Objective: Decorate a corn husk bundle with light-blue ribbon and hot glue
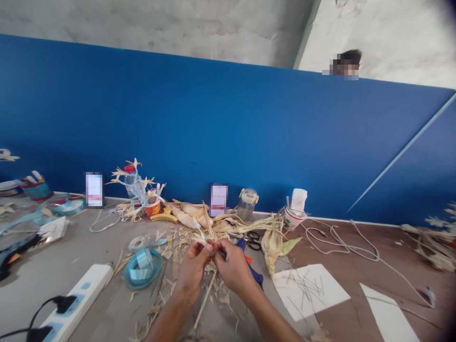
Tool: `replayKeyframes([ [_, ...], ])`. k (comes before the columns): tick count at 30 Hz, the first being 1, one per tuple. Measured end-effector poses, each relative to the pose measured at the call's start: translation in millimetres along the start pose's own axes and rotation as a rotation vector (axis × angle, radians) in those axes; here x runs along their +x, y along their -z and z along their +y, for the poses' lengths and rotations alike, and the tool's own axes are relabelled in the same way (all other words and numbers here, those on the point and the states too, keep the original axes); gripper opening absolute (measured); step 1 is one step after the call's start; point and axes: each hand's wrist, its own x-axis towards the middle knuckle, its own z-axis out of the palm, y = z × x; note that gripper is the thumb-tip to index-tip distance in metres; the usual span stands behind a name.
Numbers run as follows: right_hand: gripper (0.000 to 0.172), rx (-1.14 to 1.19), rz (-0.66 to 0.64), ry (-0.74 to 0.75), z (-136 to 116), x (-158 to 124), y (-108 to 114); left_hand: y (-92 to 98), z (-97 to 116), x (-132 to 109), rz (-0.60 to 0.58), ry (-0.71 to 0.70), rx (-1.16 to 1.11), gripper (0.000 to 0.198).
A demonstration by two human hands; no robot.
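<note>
My left hand [192,266] and my right hand [233,266] meet over the middle of the table, fingertips pinched close together. Between them they hold a thin stem [200,231] with a pale, husk-like tip and a bit of light blue on it. Its lower end is hidden by my fingers. Dry corn husks [190,213] lie just beyond my hands, and husk scraps are scattered beneath. A blue-handled tool [255,274], partly covered by my right hand, rests beside it. Black-handled scissors [253,241] are behind that. To the left lies a roll of light blue ribbon [142,268].
A white power strip [83,297] occupies the left front. White paper [309,289] with thin wires lies at right, near a white cable [342,244]. Cups, a jar [247,204] and two phones stand along the blue partition [213,118]. A person's head shows above it.
</note>
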Motion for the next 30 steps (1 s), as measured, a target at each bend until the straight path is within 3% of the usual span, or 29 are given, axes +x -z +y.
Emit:
replayKeyframes([
  [11, 0.016, -0.311, -0.051, 0.085, 0.1, -8.9, -4.7, 1.2, -3.7, 3.2, 0.053, 0.068, 0.092, 0.023],
  [20, 0.015, -0.232, 0.023, 0.101, 0.9, -2.9, 3.3, -5.4, 7.0, -7.2, -0.074, 0.069, -0.038, 0.023],
  [30, 0.021, -0.223, -0.012, 0.081, -1.3, -4.4, 0.4, -0.7, 2.1, -0.8, 0.001, 0.033, 0.051, 0.02],
])
